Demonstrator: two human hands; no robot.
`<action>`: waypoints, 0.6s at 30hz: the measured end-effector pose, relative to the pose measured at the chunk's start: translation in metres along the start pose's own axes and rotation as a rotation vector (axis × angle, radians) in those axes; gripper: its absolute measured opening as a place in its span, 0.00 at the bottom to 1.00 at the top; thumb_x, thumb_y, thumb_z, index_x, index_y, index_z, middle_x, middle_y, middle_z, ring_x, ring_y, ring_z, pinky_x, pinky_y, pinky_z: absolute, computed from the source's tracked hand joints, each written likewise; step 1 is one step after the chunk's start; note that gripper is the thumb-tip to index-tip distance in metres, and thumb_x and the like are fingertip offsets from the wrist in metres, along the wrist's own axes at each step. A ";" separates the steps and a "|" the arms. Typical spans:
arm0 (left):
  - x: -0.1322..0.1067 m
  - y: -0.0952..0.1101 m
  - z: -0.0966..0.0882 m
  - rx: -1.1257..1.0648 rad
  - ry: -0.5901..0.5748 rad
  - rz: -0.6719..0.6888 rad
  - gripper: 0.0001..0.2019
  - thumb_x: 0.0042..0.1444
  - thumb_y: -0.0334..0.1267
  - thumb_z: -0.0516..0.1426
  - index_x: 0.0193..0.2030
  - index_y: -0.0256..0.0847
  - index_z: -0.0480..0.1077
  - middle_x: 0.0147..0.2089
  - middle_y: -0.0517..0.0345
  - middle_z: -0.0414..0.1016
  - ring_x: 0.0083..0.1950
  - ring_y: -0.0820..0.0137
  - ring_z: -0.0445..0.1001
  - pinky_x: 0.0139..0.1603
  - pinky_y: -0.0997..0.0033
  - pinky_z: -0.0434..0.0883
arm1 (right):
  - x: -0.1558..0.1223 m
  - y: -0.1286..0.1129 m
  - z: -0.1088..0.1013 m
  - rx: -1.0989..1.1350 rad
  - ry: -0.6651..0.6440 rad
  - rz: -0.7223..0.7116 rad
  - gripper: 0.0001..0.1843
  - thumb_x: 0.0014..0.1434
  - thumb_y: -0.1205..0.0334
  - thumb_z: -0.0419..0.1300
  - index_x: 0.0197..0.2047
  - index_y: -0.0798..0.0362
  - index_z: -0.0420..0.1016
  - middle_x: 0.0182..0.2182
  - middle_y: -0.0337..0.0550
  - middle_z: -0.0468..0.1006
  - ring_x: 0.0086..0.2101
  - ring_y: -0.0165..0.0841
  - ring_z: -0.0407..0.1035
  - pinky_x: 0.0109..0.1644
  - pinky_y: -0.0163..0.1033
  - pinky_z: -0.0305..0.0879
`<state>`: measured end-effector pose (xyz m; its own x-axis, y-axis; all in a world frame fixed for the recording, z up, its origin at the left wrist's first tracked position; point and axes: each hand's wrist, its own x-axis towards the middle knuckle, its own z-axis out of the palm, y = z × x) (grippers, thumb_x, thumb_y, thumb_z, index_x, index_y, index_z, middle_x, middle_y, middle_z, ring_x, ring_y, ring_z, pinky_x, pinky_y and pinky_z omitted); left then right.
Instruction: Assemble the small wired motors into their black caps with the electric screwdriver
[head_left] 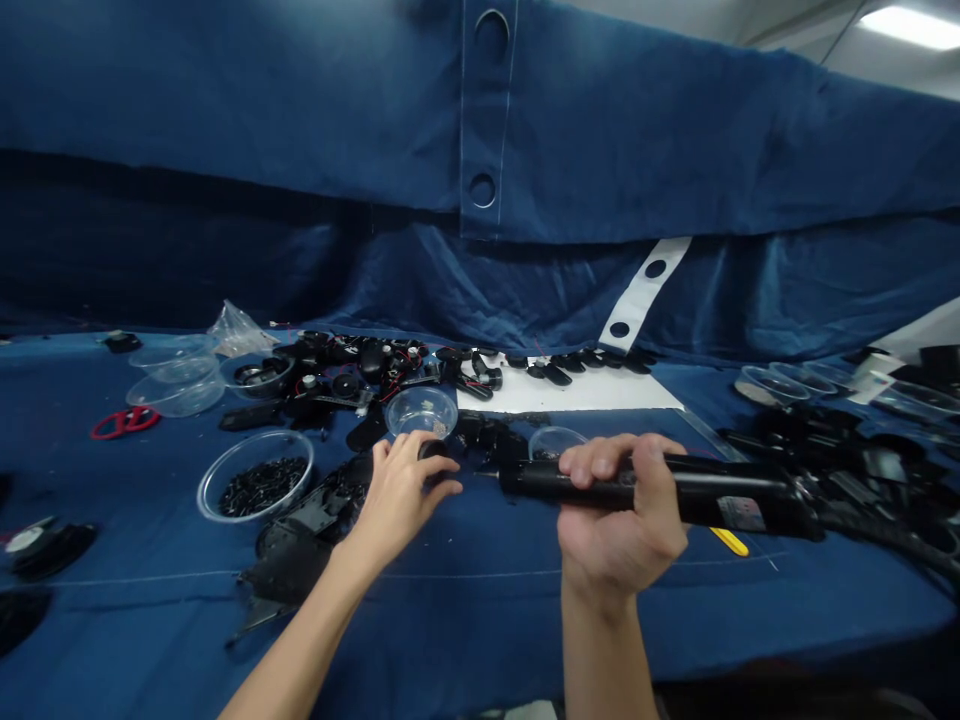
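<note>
My right hand is wrapped round a black electric screwdriver, held level with its thin bit pointing left. Just left of the bit's tip, my left hand grips a small dark part between thumb and fingers; its exact kind is hard to make out. Behind my left hand stands a clear plastic bowl with small pieces in it. Another clear bowl, partly hidden by my right hand, sits behind the screwdriver. Black plastic housings lie to the left of my left forearm.
A clear bowl of small black parts stands at left, near red-handled scissors. Black parts with wires are heaped along the back. A white sheet carries a row of black pieces. More black parts and a yellow-handled tool lie right.
</note>
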<state>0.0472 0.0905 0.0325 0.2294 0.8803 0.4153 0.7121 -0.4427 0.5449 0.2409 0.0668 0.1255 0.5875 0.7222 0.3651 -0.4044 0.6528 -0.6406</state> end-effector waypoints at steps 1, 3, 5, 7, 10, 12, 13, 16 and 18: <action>0.001 -0.002 0.000 -0.010 -0.014 -0.004 0.09 0.60 0.41 0.68 0.48 0.52 0.81 0.58 0.51 0.75 0.60 0.52 0.72 0.60 0.44 0.60 | 0.000 0.000 0.001 0.003 0.005 0.004 0.10 0.59 0.60 0.66 0.31 0.51 0.69 0.18 0.31 0.67 0.17 0.27 0.63 0.25 0.37 0.65; -0.001 -0.002 0.000 -0.060 -0.036 -0.010 0.19 0.61 0.41 0.68 0.58 0.54 0.75 0.60 0.52 0.75 0.61 0.53 0.72 0.60 0.47 0.62 | -0.003 0.001 0.006 0.016 -0.004 0.014 0.10 0.60 0.60 0.66 0.31 0.50 0.68 0.18 0.30 0.67 0.18 0.27 0.62 0.25 0.37 0.65; -0.005 0.002 -0.001 -0.176 -0.039 -0.036 0.25 0.64 0.40 0.65 0.66 0.56 0.66 0.63 0.52 0.73 0.62 0.56 0.72 0.60 0.51 0.65 | -0.007 0.000 0.014 0.041 -0.043 0.012 0.10 0.61 0.60 0.65 0.31 0.50 0.68 0.18 0.30 0.67 0.18 0.27 0.62 0.25 0.36 0.65; -0.011 0.008 -0.001 -0.328 -0.014 -0.078 0.28 0.66 0.40 0.63 0.69 0.55 0.59 0.63 0.51 0.72 0.60 0.58 0.73 0.60 0.53 0.68 | -0.014 -0.001 0.022 0.058 -0.106 -0.003 0.09 0.62 0.61 0.65 0.33 0.50 0.68 0.19 0.30 0.67 0.18 0.26 0.63 0.25 0.37 0.66; -0.019 0.015 -0.001 -0.468 0.048 -0.123 0.33 0.64 0.39 0.64 0.70 0.54 0.53 0.61 0.50 0.71 0.59 0.59 0.72 0.61 0.53 0.69 | -0.022 -0.002 0.031 0.068 -0.203 -0.026 0.07 0.65 0.62 0.63 0.34 0.50 0.69 0.20 0.30 0.67 0.18 0.26 0.63 0.26 0.36 0.66; -0.023 0.018 -0.002 -0.505 0.065 -0.136 0.34 0.64 0.39 0.64 0.70 0.54 0.51 0.61 0.49 0.70 0.61 0.58 0.71 0.64 0.50 0.68 | -0.026 -0.003 0.034 0.075 -0.245 -0.029 0.06 0.65 0.63 0.62 0.35 0.49 0.70 0.20 0.30 0.67 0.19 0.26 0.63 0.26 0.36 0.66; -0.024 0.019 -0.003 -0.517 0.062 -0.142 0.34 0.64 0.39 0.64 0.70 0.54 0.51 0.61 0.49 0.70 0.62 0.57 0.71 0.64 0.49 0.67 | -0.027 -0.003 0.034 0.079 -0.260 -0.028 0.06 0.66 0.63 0.62 0.35 0.49 0.70 0.20 0.30 0.67 0.19 0.26 0.63 0.26 0.36 0.66; -0.025 0.021 -0.004 -0.544 0.037 -0.152 0.33 0.66 0.40 0.63 0.70 0.54 0.50 0.62 0.47 0.69 0.64 0.56 0.70 0.65 0.47 0.67 | -0.029 -0.003 0.035 0.092 -0.287 -0.034 0.05 0.65 0.64 0.62 0.36 0.49 0.71 0.20 0.31 0.68 0.19 0.26 0.63 0.25 0.37 0.66; -0.026 0.021 -0.005 -0.547 0.029 -0.154 0.32 0.66 0.40 0.62 0.70 0.55 0.50 0.62 0.47 0.69 0.64 0.55 0.69 0.65 0.46 0.67 | -0.029 -0.003 0.035 0.088 -0.296 -0.029 0.05 0.66 0.64 0.62 0.36 0.49 0.71 0.21 0.31 0.68 0.19 0.26 0.63 0.26 0.37 0.66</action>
<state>0.0532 0.0576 0.0368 0.1264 0.9400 0.3170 0.2865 -0.3405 0.8955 0.2004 0.0521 0.1406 0.3754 0.7300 0.5711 -0.4571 0.6818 -0.5711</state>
